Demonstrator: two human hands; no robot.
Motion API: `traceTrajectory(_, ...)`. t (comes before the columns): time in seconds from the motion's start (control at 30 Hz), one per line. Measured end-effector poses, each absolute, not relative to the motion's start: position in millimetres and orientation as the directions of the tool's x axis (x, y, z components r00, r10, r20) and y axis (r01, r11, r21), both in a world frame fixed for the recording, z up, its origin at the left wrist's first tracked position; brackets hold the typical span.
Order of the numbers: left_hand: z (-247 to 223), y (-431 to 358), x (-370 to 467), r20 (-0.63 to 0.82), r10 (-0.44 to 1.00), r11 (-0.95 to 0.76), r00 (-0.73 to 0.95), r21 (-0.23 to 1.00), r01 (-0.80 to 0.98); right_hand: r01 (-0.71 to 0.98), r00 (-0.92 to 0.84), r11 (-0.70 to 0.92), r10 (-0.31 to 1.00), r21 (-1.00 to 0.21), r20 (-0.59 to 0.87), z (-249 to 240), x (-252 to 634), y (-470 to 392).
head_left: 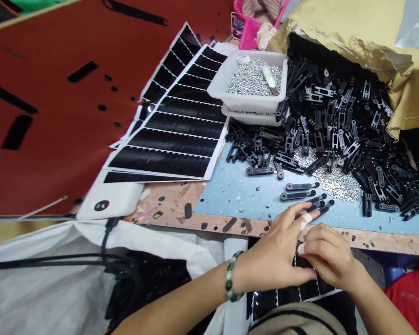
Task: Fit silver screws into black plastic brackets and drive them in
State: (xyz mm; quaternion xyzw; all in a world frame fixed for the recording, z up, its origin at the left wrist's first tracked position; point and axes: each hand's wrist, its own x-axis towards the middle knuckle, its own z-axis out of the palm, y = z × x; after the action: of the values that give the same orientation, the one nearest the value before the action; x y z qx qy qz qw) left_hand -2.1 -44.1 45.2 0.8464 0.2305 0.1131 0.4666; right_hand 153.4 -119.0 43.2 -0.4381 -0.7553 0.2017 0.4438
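My left hand (275,253), with a beaded bracelet (230,277) at the wrist and white tape (305,220) round one finger, reaches over the table's front edge. Its fingers are stretched out and its thumb stands apart. The fingertips are close to a row of slim black plastic arms (298,195); whether they touch is unclear. My right hand (330,253) is beside it with curled fingers, near the left palm. Anything pinched in it is hidden. Below both hands lies a sheet of black adhesive strips (289,294), partly covered.
White tubs (216,88) with small metal screws (247,77) stand behind. A heap of black plastic parts (335,116) spills from a yellow sack (363,42), with loose metal pieces (338,181) in front. Sheets of black strips (174,135) overlap at left beside a white device (111,200).
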Motion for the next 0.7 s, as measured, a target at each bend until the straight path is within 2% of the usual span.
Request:
traceTrajectory(0.1, 49, -39, -5, 0.002, 0.477, -0.438, 0.879, 0.867, 0.236, 0.412, -0.073, 0.397, 0.912, -0.820, 0.404, 39, 164, -136)
traceTrajectory(0.17, 48, -29, -7, 0.051, 0.547, -0.486, 0.836, 0.832, 0.267, 0.361, 0.182, 0.186, 0.947, -0.914, 0.265, 30, 180, -148)
traceTrajectory(0.23, 44, -20, -4, 0.149, 0.592, -0.597, 0.792, 0.741, 0.307, 0.220, 0.490, -0.026, 0.867, -0.975, 0.088, 19, 203, -157)
traceTrajectory(0.3, 38, -16, 3, 0.254, 0.521, -0.737, 0.815, 0.616, 0.279, 0.024, 0.671, -0.123, 0.738, -0.992, -0.075, 6, 228, -166)
traceTrajectory(0.37, 33, -19, 16, 0.301, 0.371, -0.842, 0.879, 0.508, 0.181, -0.139, 0.741, -0.125, 0.645, -0.982, -0.187, -4, 251, -176)
traceTrajectory(0.43, 27, -26, 34, 0.304, 0.247, -0.890, 0.920, 0.447, 0.091, -0.234, 0.785, -0.085, 0.572, -0.969, -0.240, -12, 269, -184)
traceTrajectory(0.57, 15, -43, 77, 0.281, 0.097, -0.899, 0.955, 0.436, -0.037, -0.307, 0.843, -0.015, 0.459, -0.952, -0.279, -20, 292, -194)
traceTrajectory(0.7, 3, -54, 124, 0.259, 0.036, -0.914, 0.965, 0.399, -0.073, -0.317, 0.841, 0.010, 0.466, -0.948, -0.276, -24, 305, -184)
